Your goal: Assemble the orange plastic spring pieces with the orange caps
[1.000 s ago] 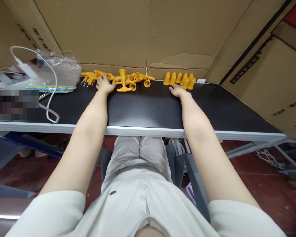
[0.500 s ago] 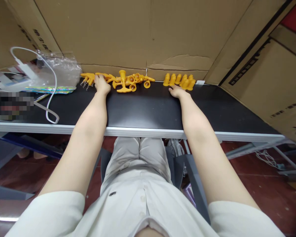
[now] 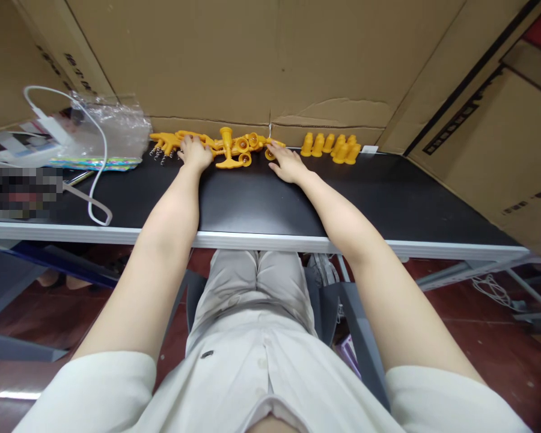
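Observation:
Yellow corkscrew handles (image 3: 165, 139) lie in a row along the back of the black table, with metal spirals sticking out toward me at the left. My left hand (image 3: 195, 154) rests over this row, its fingers spread and touching the yellow pieces. At the row's right end, my right hand (image 3: 289, 165) has its fingers apart and partly covers a yellow piece. Between the hands a T-shaped yellow corkscrew (image 3: 226, 150) lies beside several round, hollow ends (image 3: 242, 144). Farther right, several yellow sleeves (image 3: 317, 145) stand upright in a group.
A tall cardboard wall (image 3: 198, 66) closes off the back, and another cardboard panel (image 3: 491, 144) stands at the right. Clear plastic bags (image 3: 121, 129) and a white cable (image 3: 104, 144) occupy the left. The table's metal edge (image 3: 270, 242) runs in front of me.
My right hand has moved left from the standing sleeves to the right end of the corkscrew row. My left hand stays over the row, its fingers more spread.

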`<state>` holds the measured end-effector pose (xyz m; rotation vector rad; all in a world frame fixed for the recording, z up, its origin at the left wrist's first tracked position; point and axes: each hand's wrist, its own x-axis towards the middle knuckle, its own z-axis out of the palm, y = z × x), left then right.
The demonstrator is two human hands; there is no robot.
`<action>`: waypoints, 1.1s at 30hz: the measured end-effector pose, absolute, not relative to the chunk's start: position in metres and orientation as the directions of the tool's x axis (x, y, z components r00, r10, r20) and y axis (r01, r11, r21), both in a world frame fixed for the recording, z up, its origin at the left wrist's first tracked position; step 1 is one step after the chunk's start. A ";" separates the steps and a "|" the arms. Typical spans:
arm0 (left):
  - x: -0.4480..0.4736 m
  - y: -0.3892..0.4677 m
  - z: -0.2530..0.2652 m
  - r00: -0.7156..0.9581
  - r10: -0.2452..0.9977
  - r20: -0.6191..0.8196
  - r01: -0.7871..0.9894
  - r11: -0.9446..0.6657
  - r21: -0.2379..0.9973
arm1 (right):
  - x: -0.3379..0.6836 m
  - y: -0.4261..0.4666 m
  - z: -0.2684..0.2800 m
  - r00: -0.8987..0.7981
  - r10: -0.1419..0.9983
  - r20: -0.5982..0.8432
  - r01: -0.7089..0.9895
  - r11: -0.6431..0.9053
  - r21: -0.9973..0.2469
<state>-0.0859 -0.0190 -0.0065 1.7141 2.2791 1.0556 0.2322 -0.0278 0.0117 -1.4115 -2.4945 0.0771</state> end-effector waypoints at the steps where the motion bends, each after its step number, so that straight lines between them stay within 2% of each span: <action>1: -0.082 -0.021 -0.003 -0.349 0.873 0.341 0.811 0.098 0.576 | 0.230 -0.026 0.010 -0.497 0.845 0.196 0.826 0.530 -0.190; 5: -0.061 -0.033 0.015 -0.243 0.866 0.438 0.846 -0.033 0.533 | 0.226 -0.023 0.008 -0.488 0.833 0.261 0.822 0.539 -0.183; 8: -0.044 -0.044 0.027 -0.151 0.861 0.486 0.865 -0.123 0.487 | 0.228 -0.022 0.008 -0.405 0.845 0.348 0.871 0.473 -0.134; 12: -0.029 -0.048 0.033 -0.086 0.821 0.564 0.840 -0.245 0.485 | 0.234 -0.013 0.006 -0.254 0.907 0.335 0.932 0.322 -0.166; 15: -0.021 -0.048 0.033 -0.033 0.807 0.589 0.843 -0.294 0.450 | 0.242 -0.008 0.006 -0.212 0.922 0.323 0.928 0.294 -0.229; 18: -0.013 -0.051 0.034 0.028 0.804 0.594 0.845 -0.337 0.416 | 0.249 -0.011 0.012 -0.214 0.922 0.323 0.935 0.288 -0.205; 22: -0.002 -0.057 0.035 0.128 0.809 0.574 0.849 -0.388 0.357 | 0.258 -0.020 0.026 -0.326 0.878 0.350 0.922 0.376 -0.086; 28: 0.011 -0.059 0.032 0.291 0.799 0.527 0.837 -0.479 0.264 | 0.261 -0.031 0.046 -0.496 0.752 0.433 0.813 0.578 -0.071; 33: 0.010 -0.056 0.029 0.260 0.816 0.517 0.859 -0.439 0.262 | 0.250 -0.049 0.063 -0.575 0.644 0.504 0.740 0.673 -0.016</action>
